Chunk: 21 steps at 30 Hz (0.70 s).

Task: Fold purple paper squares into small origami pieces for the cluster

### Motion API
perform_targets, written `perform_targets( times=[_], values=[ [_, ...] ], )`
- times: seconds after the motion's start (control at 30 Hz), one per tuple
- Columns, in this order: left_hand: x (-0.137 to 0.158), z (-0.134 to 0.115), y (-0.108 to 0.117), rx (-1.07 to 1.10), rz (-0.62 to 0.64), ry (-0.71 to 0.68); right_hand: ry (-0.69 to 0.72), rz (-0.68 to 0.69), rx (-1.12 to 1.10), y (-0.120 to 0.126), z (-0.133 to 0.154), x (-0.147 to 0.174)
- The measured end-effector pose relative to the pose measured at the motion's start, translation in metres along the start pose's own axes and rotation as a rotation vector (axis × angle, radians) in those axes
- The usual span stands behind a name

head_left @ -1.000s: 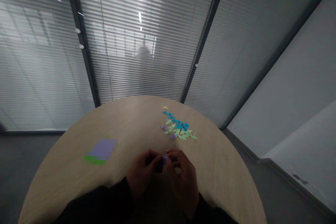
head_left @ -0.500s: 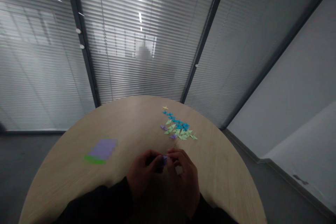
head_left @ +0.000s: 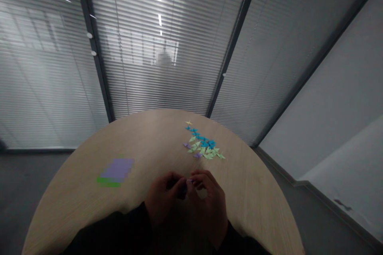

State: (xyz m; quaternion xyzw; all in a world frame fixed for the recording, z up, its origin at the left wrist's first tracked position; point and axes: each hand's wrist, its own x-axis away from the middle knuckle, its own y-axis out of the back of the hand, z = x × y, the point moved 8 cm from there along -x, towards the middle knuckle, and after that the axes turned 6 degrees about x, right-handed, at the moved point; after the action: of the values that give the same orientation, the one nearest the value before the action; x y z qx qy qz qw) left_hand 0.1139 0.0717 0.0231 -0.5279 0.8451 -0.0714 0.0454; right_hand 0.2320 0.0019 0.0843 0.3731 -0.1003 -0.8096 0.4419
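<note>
The small purple paper (head_left: 190, 180) has sunk further from view since the earlier frame, only a sliver showing. The left hand (head_left: 164, 194) and right hand (head_left: 210, 203) pinch it between them over the desk (head_left: 254, 203); beyond lie folded paper pieces (head_left: 204, 144), and leftward a pixelated purple-and-green stack (head_left: 116, 170).

I count one left hand (head_left: 164, 195), one right hand (head_left: 209, 199) and one small purple bit (head_left: 190, 180) between them. One worktop (head_left: 149, 135) has one blurry purple and green pad (head_left: 117, 169), one yellow folded paper (head_left: 188, 122), two purple folded papers (head_left: 198, 155), and many blue ones (head_left: 204, 143) and green ones (head_left: 208, 153), too bunched to count.
</note>
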Motion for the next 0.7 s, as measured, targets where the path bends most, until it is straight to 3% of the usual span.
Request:
perform_targets(
  times=[0.37, 0.53, 0.7],
  values=[
    [-0.001, 0.0, -0.001, 0.114, 0.016, 0.025, -0.085, 0.051, -0.167, -0.002, -0.011, -0.003],
    [-0.003, 0.004, -0.007, 0.14, 0.102, 0.069, -0.075, 0.082, -0.172, -0.004, -0.013, -0.005],
    [-0.002, -0.003, 0.005, 0.178, -0.013, 0.057, -0.236, 0.128, -0.28, -0.009, -0.03, -0.005]
  ],
)
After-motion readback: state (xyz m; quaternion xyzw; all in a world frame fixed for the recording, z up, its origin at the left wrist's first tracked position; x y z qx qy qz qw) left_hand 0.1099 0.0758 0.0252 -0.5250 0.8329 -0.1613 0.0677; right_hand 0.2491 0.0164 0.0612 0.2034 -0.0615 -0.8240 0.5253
